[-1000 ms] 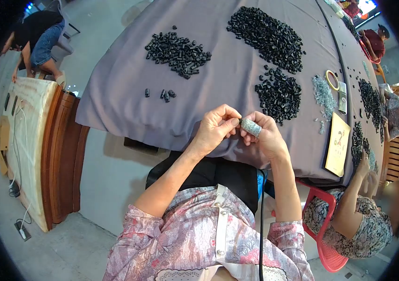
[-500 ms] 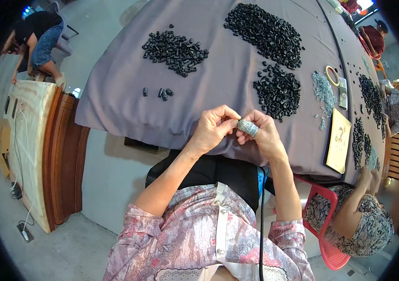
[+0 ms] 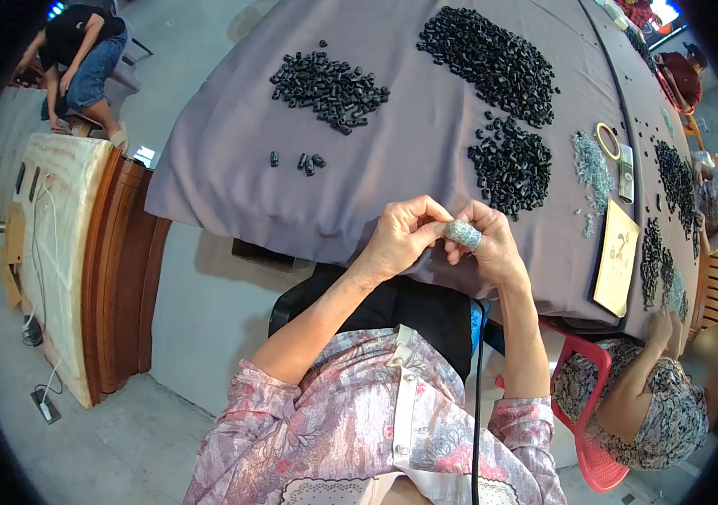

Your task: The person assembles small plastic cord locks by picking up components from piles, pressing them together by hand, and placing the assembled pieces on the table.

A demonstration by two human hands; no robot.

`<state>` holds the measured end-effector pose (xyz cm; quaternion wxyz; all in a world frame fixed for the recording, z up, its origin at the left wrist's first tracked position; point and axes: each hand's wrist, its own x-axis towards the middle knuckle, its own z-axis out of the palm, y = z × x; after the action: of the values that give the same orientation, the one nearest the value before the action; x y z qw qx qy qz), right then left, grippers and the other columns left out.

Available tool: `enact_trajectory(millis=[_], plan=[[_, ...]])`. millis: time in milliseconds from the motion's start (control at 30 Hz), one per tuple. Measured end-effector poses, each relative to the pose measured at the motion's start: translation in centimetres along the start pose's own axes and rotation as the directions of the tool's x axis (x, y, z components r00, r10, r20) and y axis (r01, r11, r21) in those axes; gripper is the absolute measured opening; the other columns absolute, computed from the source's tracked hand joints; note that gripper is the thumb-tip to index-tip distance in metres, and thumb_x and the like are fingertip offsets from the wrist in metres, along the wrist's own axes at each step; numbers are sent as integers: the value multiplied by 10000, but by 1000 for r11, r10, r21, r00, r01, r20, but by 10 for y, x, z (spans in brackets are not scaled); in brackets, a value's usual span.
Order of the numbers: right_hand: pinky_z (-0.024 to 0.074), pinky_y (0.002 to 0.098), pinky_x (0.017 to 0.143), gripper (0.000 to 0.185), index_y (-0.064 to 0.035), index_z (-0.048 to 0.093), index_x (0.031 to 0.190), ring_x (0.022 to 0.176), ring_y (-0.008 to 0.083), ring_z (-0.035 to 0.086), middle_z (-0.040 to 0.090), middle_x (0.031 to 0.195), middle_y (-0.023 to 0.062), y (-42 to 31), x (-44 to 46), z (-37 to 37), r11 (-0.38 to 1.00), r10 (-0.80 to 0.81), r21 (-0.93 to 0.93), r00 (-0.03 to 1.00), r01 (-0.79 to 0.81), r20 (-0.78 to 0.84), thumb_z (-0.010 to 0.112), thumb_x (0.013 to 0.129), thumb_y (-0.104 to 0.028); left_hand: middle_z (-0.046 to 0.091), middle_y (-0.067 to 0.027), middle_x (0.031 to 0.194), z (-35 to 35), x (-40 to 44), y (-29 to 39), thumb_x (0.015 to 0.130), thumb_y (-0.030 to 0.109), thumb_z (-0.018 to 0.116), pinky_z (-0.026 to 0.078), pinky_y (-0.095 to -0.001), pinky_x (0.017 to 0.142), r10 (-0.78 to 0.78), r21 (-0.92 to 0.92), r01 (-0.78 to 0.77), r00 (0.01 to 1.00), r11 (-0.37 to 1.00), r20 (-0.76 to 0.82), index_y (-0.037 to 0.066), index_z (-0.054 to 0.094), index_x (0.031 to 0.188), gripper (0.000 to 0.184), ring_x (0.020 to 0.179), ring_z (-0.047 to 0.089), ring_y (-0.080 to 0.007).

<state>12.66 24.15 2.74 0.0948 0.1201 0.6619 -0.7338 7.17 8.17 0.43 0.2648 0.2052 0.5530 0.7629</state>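
Note:
My left hand (image 3: pixel 409 238) is closed in a pinch at the front edge of the cloth-covered table (image 3: pixel 233 160); what its fingertips hold is too small to make out. Against it, my right hand (image 3: pixel 492 244) is also closed, with a grey speckled wrap (image 3: pixel 463 235) around one finger or thumb. Whatever its fingertips hold is hidden. Beyond my hands lie a pile of small black pieces (image 3: pixel 510 167), a larger pile (image 3: pixel 489 63) behind it and another pile (image 3: pixel 328 91) to the left. Several single black pieces (image 3: pixel 306 162) lie nearer the edge.
Clear small pieces (image 3: pixel 593 171), a tape roll (image 3: pixel 607 140) and a yellowish booklet (image 3: pixel 616 258) lie at the right. A co-worker (image 3: pixel 645 396) sits on a red chair (image 3: pixel 582 404). Another person (image 3: pixel 90 59) bends near a pale-topped table (image 3: pixel 60 252) at the left.
The view has shifted slightly, so the table and piles sit a little differently. My hands stay together. The seated co-worker's hands have drawn back from the black pieces, and the person at left has changed posture.

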Motion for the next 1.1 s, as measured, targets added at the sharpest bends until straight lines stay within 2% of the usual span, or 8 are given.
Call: enact_trajectory(millis=[200,400,433,633,733,833,1000,1100], plan=[[476,205,479,134,-17,502,768,543,89,565,589,663,63,4,4,2,996,-64,58,998,65,-27,630,802,-40,574,23,694,-4,3,5,845,69,592,383,-165,509,-54,-69,55,998,996,28,28,607,867,48,579,480,-25],[462,181,499,187,-8,568,975,605,58,548,575,723,9,3,0,12,976,-219,-13,973,219,-69,630,800,-32,563,-2,767,-4,6,1,869,75,554,375,-163,496,-117,-193,123,992,973,42,48,478,988,144,574,471,-36],[466,182,533,248,-10,576,1041,646,61,559,579,739,6,1,-1,12,979,-198,-53,979,195,-53,617,797,-18,562,-8,775,-6,6,2,873,76,547,377,-162,498,-127,-189,134,991,973,47,54,456,992,152,578,473,-37],[481,233,592,188,-5,595,972,690,92,575,566,719,5,-11,-2,17,937,-201,-297,979,186,-20,593,784,-1,543,-6,745,-10,8,0,884,108,546,379,-166,501,-154,-243,165,986,956,65,66,442,980,148,579,473,-44],[463,258,594,183,-4,587,950,679,99,564,569,704,25,-1,4,9,867,-301,-415,954,275,4,604,770,-32,530,4,724,-10,8,2,885,133,553,377,-171,498,-183,-277,195,981,941,70,67,467,969,137,571,465,-46],[441,280,583,187,-6,575,921,655,120,554,563,690,54,-10,1,10,786,-314,-558,949,265,9,619,750,-67,523,12,716,-11,8,3,887,145,553,376,-176,498,-197,-267,215,976,939,92,70,493,956,119,568,463,-47],[443,327,575,217,-20,569,876,621,215,562,579,694,102,-11,1,15,799,-365,-499,930,337,44,670,735,-151,531,13,746,-15,10,3,870,117,567,374,-174,499,-256,-305,288,956,908,143,76,509,969,121,585,476,-47],[456,334,587,270,-17,577,924,628,212,567,570,695,104,-7,1,16,808,-452,-399,891,433,53,690,735,-175,530,8,719,-5,10,10,845,79,590,352,-168,472,-284,-326,283,958,902,46,61,501,951,140,559,463,-45]])
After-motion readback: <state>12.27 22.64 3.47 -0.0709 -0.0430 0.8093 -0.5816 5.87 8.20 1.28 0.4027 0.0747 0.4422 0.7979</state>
